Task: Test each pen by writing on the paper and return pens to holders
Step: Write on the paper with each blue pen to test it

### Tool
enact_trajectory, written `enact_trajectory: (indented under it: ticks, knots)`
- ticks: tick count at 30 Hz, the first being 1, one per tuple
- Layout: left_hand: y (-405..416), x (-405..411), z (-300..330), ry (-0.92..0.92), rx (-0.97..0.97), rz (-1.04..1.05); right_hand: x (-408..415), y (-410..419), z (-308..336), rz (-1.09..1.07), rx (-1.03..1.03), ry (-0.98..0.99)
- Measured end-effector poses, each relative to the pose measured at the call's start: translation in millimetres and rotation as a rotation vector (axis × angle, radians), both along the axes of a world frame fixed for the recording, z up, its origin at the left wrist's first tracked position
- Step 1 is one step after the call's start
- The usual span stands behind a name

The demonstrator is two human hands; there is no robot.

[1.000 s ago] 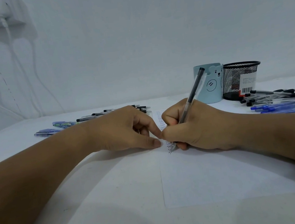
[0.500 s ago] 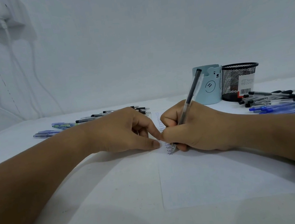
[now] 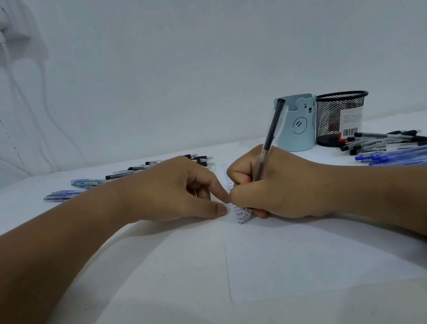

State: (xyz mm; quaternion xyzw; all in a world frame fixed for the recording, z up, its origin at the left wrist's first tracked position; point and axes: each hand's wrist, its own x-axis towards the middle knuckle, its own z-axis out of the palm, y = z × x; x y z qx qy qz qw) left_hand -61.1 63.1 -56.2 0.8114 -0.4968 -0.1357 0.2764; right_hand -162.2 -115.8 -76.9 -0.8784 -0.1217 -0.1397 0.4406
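My right hand (image 3: 277, 186) grips a clear pen with a black cap (image 3: 271, 138), its tip down on the white paper (image 3: 299, 253) beside a column of small written words. My left hand (image 3: 173, 191) rests on the paper's left edge with its fingers loosely curled and its thumb and forefinger pressing the sheet. A light blue bear holder (image 3: 296, 124) and a black mesh holder (image 3: 341, 116) stand at the back right. Loose black and blue pens (image 3: 399, 147) lie to the right of the holders, and more pens (image 3: 117, 176) lie behind my left hand.
Everything sits on a white table (image 3: 115, 295) against a white wall. A socket with white cables (image 3: 1, 39) hangs on the wall at the upper left.
The pen has tilted slightly and its tip has shifted a little on the paper as the right hand writes. The left hand stays in place.
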Motion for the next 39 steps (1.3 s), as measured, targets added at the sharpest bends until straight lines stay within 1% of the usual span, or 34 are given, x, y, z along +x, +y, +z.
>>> enact_trajectory:
  ticks: [3,5,6,9,10,12,13,17,21,28,36,39]
  knots:
    - [0,-1,0,-0.001,0.004,-0.002,0,-1,0,-0.001,0.004,-0.002]
    - [0,-1,0,0.004,-0.001,0.000,0,1,0,-0.007,0.046,-0.002]
    - [0,-1,0,0.007,-0.006,0.004,0,1,0,-0.028,0.121,0.002]
    - [0,0,-1,-0.009,-0.007,0.014,4,-7,8,-0.126,0.495,0.010]
    - [0,0,-1,-0.020,-0.006,0.019,5,-12,13,-0.148,0.586,-0.003]
    - [0,0,-1,-0.033,-0.004,0.031,3,-21,24,-0.163,0.684,0.002]
    - [0,0,-2,-0.034,-0.003,0.037,1,-25,27,-0.166,0.684,0.023]
    - [2,-1,-2,-0.002,-0.032,0.051,-8,-32,24,-0.202,0.531,0.113]
    - [2,-5,-1,-0.005,-0.054,0.054,-9,-34,22,-0.221,0.519,0.146]
    - [2,-9,1,-0.059,-0.041,0.068,-9,-32,19,-0.216,0.522,0.106]
    - [2,-9,1,-0.080,-0.040,0.063,-6,-30,17,-0.182,0.478,0.138]
    - [2,-9,0,-0.103,-0.050,0.062,-6,-32,22,-0.201,0.467,0.128]
